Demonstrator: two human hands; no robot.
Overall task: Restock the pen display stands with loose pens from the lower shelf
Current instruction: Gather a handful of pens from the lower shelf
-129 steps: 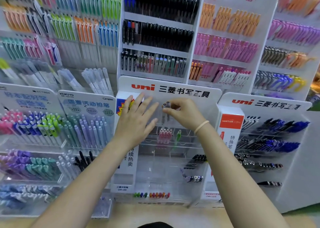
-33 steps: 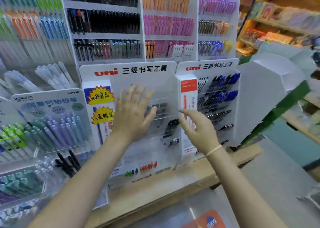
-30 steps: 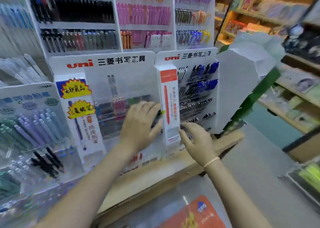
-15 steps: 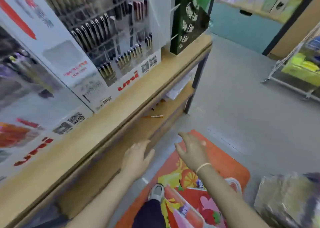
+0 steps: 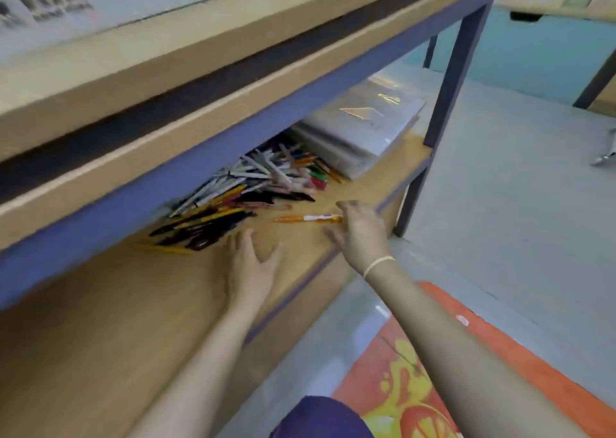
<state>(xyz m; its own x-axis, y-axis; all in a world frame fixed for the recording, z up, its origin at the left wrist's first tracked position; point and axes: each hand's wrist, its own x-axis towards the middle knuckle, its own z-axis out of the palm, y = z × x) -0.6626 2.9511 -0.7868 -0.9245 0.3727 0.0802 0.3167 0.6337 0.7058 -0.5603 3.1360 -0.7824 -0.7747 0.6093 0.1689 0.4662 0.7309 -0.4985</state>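
Observation:
A heap of loose pens (image 5: 240, 197) in black, white, yellow and red lies on the wooden lower shelf (image 5: 100, 321). One orange and white pen (image 5: 306, 218) lies apart from the heap, nearer the shelf's front edge. My right hand (image 5: 361, 234) reaches to that pen's right end, its fingertips touching it. My left hand (image 5: 251, 264) hovers flat with spread fingers over the shelf, just in front of the heap and holding nothing. Only the bottom strip of a pen display stand (image 5: 66, 0) shows at the top left.
A stack of clear plastic packets (image 5: 360, 121) lies on the shelf right of the pens. The upper shelf's wooden edge and blue steel frame (image 5: 166, 177) hang low over the heap. A dark upright post (image 5: 450, 81) stands at the right. An orange mat (image 5: 433, 387) lies on the grey floor.
The view dropped from the display stands to the lower shelf. Both hands went down from the stands into the shelf opening; the right one reached the orange pen.

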